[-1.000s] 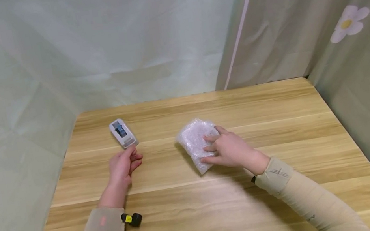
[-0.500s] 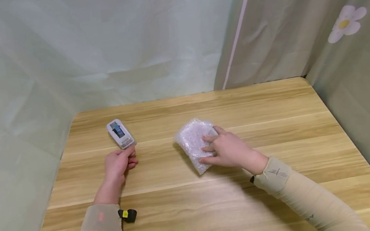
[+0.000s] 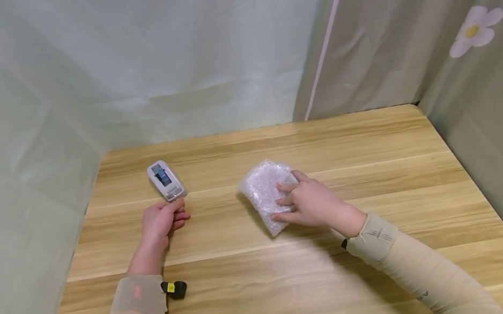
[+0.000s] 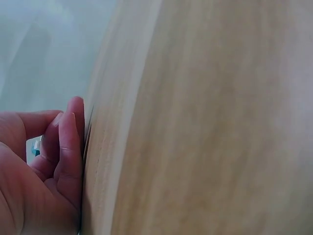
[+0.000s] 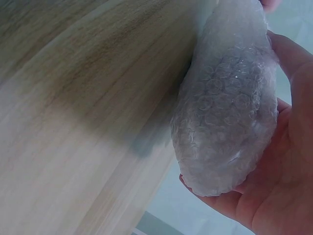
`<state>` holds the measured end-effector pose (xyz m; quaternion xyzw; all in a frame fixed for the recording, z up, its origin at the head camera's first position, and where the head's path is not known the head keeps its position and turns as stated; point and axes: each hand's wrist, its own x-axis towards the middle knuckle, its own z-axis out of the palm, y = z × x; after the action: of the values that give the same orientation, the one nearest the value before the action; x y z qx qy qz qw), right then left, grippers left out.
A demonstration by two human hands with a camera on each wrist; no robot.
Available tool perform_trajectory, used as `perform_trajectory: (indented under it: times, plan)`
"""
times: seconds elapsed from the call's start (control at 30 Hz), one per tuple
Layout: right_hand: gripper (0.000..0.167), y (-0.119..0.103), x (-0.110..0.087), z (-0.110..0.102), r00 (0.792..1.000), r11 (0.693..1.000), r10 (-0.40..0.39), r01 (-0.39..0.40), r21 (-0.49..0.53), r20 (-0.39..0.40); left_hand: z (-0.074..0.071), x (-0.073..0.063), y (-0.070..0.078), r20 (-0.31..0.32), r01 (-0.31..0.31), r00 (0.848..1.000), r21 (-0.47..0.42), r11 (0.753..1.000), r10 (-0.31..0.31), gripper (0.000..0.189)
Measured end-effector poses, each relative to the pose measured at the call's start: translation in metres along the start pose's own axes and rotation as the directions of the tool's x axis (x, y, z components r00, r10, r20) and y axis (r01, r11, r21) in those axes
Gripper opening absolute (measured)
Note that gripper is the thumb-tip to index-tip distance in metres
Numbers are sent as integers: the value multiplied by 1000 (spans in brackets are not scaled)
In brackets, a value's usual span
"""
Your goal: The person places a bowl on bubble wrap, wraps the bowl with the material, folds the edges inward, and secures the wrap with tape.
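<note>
A small white tape dispenser (image 3: 166, 180) with a dark and blue middle lies at the far left of the table. My left hand (image 3: 159, 222) is at its near end, thumb and index finger pinching there. In the left wrist view the fingertips of that hand (image 4: 54, 147) meet, and a bit of teal shows behind them; I cannot tell what thin part lies between. A packet of clear bubble wrap (image 3: 266, 192) sits mid-table, its content hidden. My right hand (image 3: 314, 202) holds it from the right, fingers spread over it; the right wrist view shows fingers around the bubble wrap (image 5: 225, 112).
The wood-grain table (image 3: 262, 291) has rounded far corners. Pale curtains (image 3: 196, 78) hang behind it and along both sides, the right one with white flowers (image 3: 475, 31). A small black camera (image 3: 176, 290) is strapped to the left sleeve.
The left hand has shifted slightly left and its fingers have drawn closer together at the dispenser's end. The right hand and the bubble wrap packet stay in place.
</note>
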<state>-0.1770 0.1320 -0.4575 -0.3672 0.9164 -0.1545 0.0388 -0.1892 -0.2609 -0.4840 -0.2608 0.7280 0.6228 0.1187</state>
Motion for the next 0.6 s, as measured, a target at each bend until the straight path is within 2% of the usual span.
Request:
perform_trajectory:
  times: [0.33, 0.6]
  plan:
    - [53, 0, 0, 1, 1000, 1000, -15, 15, -2, -1, -3, -1, 1, 31, 0, 1000, -11, 1000, 1, 33]
    - [52, 0, -1, 1, 1000, 1000, -16, 16, -1, -10, -5, 1, -3, 31, -15, 999, 83, 996, 12, 34]
